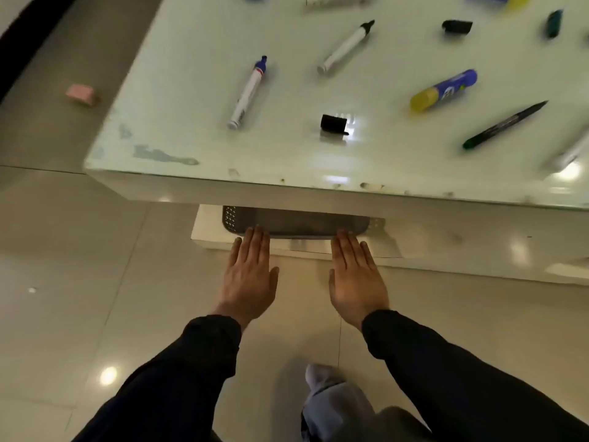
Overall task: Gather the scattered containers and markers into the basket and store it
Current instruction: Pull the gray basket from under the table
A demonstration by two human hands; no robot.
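Observation:
A grey perforated basket [296, 221] sits on the low shelf under the white table [197, 148], mostly hidden by the tabletop. My left hand [250, 275] and my right hand [357, 279] lie flat with straight fingers, fingertips touching the basket's near rim. Scattered on the tabletop are a blue-capped marker [248, 92], a black-tipped white marker [345, 47], a loose black cap [333, 123], a blue and yellow tube [443, 90], a dark green pen [505, 125] and another black cap [456, 26].
More markers and a second tube lie cut off at the table's far and right edges, among them a green cap [553, 23]. A pink block [81, 94] lies on the tiled floor at left. My foot [322, 387] stands below my hands.

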